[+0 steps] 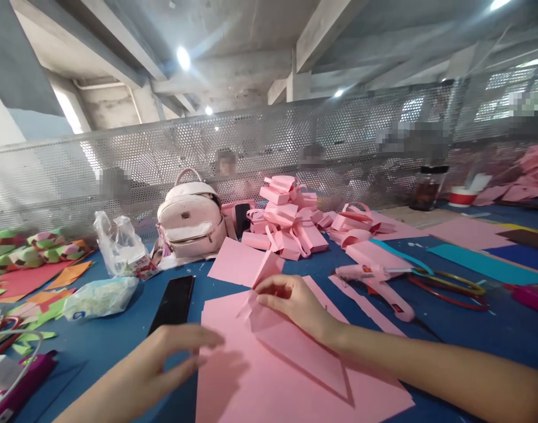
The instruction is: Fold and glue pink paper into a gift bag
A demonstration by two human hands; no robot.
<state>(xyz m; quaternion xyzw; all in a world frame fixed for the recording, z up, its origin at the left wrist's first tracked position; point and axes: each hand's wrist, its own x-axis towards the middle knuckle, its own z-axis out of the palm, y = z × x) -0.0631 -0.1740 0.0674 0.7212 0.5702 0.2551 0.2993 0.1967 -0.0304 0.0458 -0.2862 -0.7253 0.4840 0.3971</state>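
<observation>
My right hand point(298, 302) pinches the upper end of a folded pink paper piece point(302, 352), which tilts over a stack of flat pink sheets point(225, 390). The fingertips grip the piece near its flaps, partly blurred by motion. My left hand point(172, 352) hovers with fingers apart at the left edge of the stack, holding nothing. Its shadow falls on the top sheet. Behind the stack lies another pink sheet point(236, 261). A pink glue gun point(379, 282) rests to the right, beyond my right forearm.
A black phone point(174, 301) lies left of the stack. Behind are a pale backpack point(192, 220), a pile of folded pink paper boxes point(286, 214) and a perforated metal screen point(163, 155). Scissors point(449, 288) lie at right; a plastic bag point(121, 244) and tissue pack point(100, 298) at left.
</observation>
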